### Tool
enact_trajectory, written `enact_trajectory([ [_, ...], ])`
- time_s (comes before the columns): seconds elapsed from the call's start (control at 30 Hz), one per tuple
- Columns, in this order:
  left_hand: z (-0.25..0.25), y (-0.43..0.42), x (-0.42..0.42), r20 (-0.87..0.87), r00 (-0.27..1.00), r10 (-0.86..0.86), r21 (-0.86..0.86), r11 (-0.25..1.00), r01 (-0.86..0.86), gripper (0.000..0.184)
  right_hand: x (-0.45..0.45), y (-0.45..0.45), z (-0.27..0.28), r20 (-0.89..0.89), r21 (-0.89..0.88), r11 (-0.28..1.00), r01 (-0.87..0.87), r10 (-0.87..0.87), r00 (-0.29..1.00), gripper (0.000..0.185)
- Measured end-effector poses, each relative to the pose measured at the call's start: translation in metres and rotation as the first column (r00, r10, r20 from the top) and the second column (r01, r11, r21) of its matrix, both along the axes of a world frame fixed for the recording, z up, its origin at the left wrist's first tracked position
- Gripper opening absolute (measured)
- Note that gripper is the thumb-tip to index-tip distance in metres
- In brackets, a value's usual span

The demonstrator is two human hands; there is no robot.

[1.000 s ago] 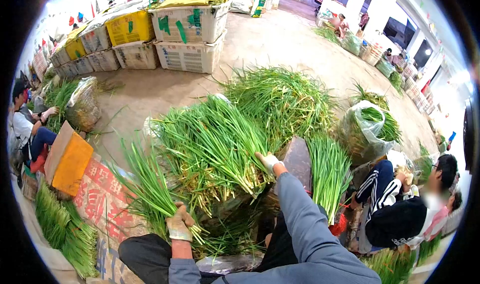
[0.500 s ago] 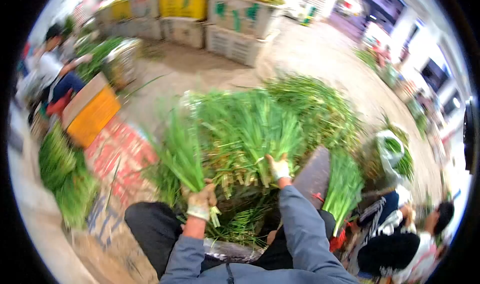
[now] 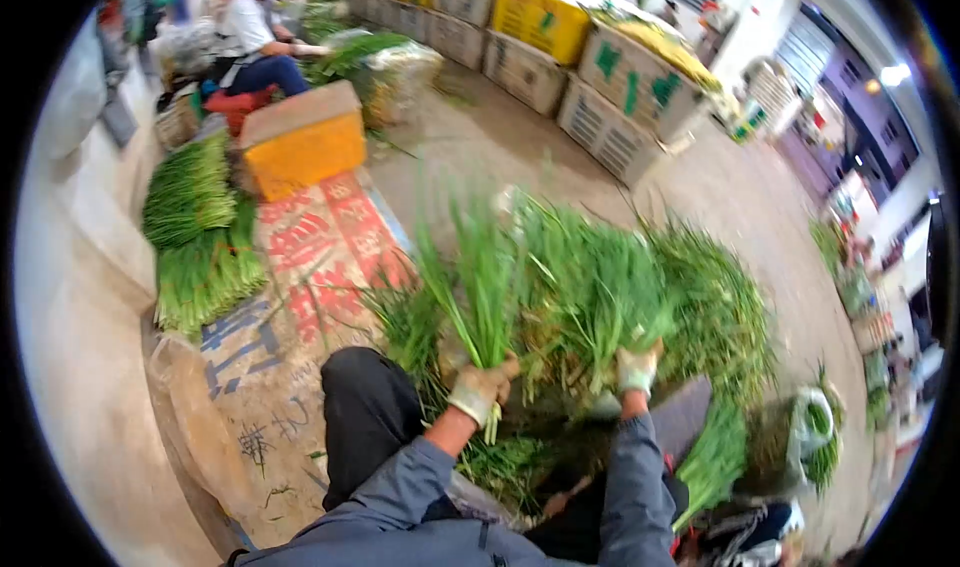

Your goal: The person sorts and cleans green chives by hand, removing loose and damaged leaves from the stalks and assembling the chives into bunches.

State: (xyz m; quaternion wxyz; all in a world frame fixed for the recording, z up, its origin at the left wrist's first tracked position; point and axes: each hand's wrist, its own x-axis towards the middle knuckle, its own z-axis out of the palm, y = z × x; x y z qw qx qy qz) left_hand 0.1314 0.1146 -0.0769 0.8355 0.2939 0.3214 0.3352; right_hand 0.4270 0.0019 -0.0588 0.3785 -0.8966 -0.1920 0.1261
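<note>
left hand holds green stalks, tips up

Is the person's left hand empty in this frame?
No, the left hand is closed around a bunch of green stalks, whose pale ends stick out below it.

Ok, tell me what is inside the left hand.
The left hand grips a bunch of long green stalks, which rises above it; pale stem ends show below. The stretch within the gloved grip is covered.
</note>
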Motion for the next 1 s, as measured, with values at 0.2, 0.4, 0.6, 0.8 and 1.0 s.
enact_trajectory([
  [0.2, 0.004, 0.005, -0.002, 0.020, 0.999, -0.050, -0.007, 0.999, 0.050, 0.024, -0.065, 0.038, 0.026, 0.359, -0.099, 0.983, -0.152, 0.178, 0.916, 0.098],
  [0.4, 0.020, 0.004, 0.000, -0.090, 0.995, -0.041, 0.056, 0.997, 0.046, 0.020, -0.094, 0.074, -0.037, 0.176, -0.627, 0.746, -0.226, 0.417, 0.891, 0.104],
  [0.6, 0.022, 0.000, 0.004, -0.251, 0.967, 0.043, 0.104, 0.994, -0.017, 0.012, -0.092, 0.043, 0.025, 0.002, -0.567, 0.733, -0.376, 0.458, 0.889, 0.099],
  [0.8, 0.011, -0.004, 0.003, -0.163, 0.987, 0.012, 0.090, 0.996, 0.003, 0.010, -0.107, 0.005, 0.033, 0.141, -0.391, 0.877, -0.280, 0.358, 0.923, 0.081],
  [1.0, 0.008, 0.003, 0.007, -0.258, 0.966, 0.024, -0.039, 0.999, -0.035, 0.013, -0.078, -0.008, 0.034, 0.119, -0.431, 0.868, -0.248, 0.327, 0.937, 0.052],
])
